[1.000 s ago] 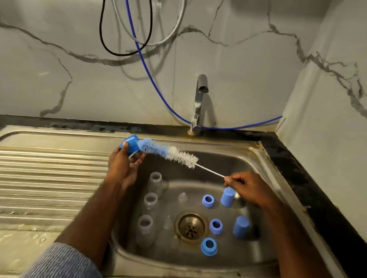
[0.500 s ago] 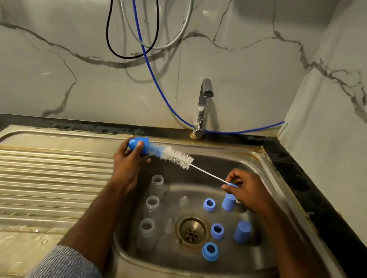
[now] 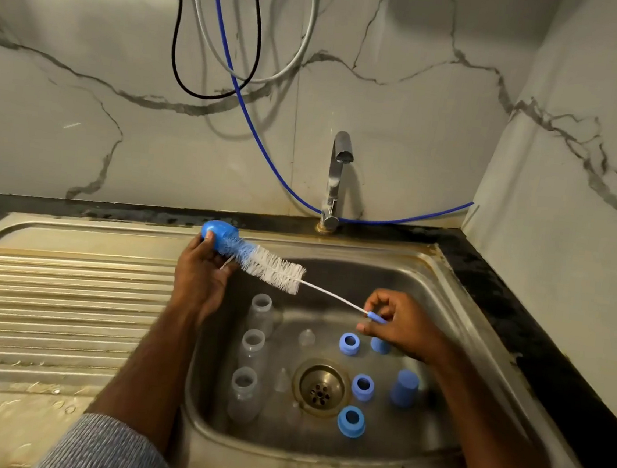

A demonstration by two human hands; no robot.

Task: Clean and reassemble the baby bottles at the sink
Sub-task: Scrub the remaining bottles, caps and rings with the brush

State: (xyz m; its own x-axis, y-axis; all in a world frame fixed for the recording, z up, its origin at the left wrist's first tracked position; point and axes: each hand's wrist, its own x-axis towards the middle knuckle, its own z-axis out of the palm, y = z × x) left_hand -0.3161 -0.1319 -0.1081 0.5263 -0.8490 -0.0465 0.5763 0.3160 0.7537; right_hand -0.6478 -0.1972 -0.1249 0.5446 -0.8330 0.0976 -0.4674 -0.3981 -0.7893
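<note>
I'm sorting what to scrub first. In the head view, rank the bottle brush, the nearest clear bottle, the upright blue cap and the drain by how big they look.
1. Bottle brush, longest by far.
2. Nearest clear bottle.
3. Drain, close to the bottle; unsure.
4. Upright blue cap, smallest.

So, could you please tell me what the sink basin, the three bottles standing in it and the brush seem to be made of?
Sink basin: likely stainless steel, with a brushed grey sheen and dull reflections.
Bottles: clear plastic by the look, since the basin shows through them.
Brush: white bristles on a thin white stem, probably wire, with a glossy blue plastic end.
</note>
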